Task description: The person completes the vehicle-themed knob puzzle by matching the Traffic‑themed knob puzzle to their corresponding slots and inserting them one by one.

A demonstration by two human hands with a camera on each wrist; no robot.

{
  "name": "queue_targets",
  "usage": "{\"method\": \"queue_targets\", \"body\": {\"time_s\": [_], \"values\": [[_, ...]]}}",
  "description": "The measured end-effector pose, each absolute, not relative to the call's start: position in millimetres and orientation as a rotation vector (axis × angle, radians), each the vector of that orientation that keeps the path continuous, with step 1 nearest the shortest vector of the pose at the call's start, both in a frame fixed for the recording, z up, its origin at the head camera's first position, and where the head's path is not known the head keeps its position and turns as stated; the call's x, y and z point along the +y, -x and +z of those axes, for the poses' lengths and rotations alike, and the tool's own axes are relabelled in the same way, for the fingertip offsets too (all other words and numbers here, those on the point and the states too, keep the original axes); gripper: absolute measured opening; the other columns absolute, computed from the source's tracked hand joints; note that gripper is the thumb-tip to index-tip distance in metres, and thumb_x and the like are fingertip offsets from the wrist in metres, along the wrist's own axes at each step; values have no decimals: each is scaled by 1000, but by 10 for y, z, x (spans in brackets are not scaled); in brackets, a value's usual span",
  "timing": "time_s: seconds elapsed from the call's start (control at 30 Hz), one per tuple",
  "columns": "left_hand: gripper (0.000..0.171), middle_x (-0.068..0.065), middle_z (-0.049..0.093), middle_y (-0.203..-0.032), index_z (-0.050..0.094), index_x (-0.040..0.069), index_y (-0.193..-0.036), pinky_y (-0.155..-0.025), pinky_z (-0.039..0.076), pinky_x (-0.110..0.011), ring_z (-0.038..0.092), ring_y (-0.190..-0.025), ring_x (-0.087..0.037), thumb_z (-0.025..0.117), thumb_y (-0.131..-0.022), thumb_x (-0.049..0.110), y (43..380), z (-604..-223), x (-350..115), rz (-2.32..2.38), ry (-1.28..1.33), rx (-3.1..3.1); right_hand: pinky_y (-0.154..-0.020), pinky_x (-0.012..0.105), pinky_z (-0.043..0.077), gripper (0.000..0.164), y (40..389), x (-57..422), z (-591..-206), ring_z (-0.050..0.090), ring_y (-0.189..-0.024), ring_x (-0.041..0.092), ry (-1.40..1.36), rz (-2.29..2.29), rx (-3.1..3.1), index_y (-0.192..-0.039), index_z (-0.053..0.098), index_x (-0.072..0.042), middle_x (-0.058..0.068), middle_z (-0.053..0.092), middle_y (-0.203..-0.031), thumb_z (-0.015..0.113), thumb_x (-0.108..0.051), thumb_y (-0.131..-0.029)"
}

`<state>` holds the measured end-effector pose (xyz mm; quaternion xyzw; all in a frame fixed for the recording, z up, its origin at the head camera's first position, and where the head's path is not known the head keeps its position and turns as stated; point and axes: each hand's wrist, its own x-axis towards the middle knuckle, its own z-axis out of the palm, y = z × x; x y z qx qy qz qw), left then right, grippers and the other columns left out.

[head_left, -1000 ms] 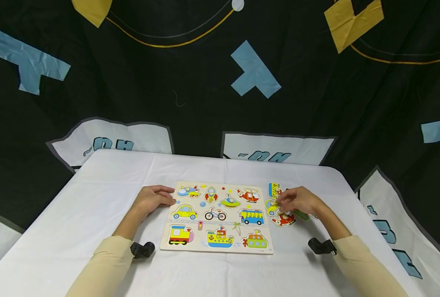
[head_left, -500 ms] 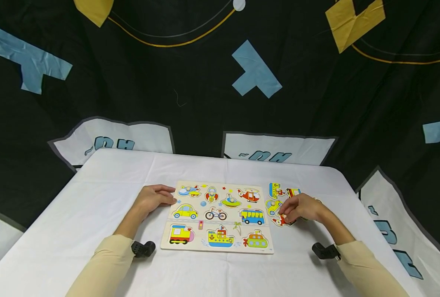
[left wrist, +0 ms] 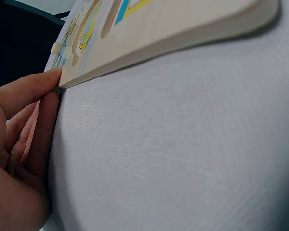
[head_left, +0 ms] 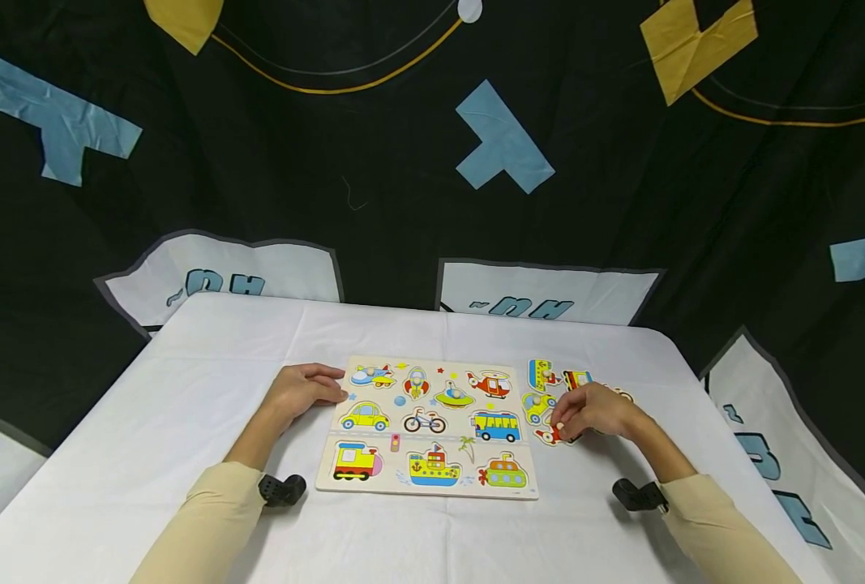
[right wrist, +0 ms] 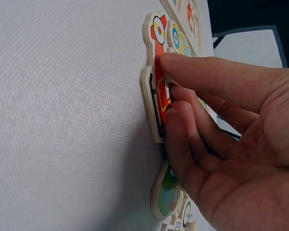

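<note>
A wooden peg puzzle board (head_left: 447, 442) with vehicle pictures lies flat on the table. At its left edge, my left hand (head_left: 304, 392) rests with fingertips touching the board; in the left wrist view one fingertip (left wrist: 50, 78) presses on the corner. To the right of the board, my right hand (head_left: 594, 410) pinches at a red helicopter puzzle piece (right wrist: 159, 50), fingertips on its upper face. Its knob is hidden behind the fingers. The helicopter piece lies among other loose pieces, beside the yellow car piece (head_left: 537, 407).
More loose pieces lie around the right hand: a ship piece (head_left: 541, 375), a train piece (head_left: 576, 379) and a green piece (right wrist: 166, 195), partly covered. White cloth (head_left: 184, 422) covers the table, with a black curtain (head_left: 388, 178) behind.
My right hand has shifted slightly toward me and to the right, settling over the helicopter piece and uncovering the train piece. The left hand stays at the board's edge.
</note>
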<state>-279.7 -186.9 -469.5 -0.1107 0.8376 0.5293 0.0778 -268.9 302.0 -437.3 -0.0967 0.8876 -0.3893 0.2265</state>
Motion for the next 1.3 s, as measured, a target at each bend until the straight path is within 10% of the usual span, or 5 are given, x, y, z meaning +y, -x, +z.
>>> {"method": "queue_targets", "body": {"time_s": [1.3], "values": [[47, 0, 77, -87, 72, 9, -123, -78, 48, -25, 69, -85, -14, 84, -80, 20, 2803, -4706, -1879, 1576, 323, 2523, -71, 33, 53, 18, 2838, 2839, -4153, 61, -73, 16, 236, -1053, 2523, -93, 77, -5, 2, 71, -80, 83, -14, -79]]}}
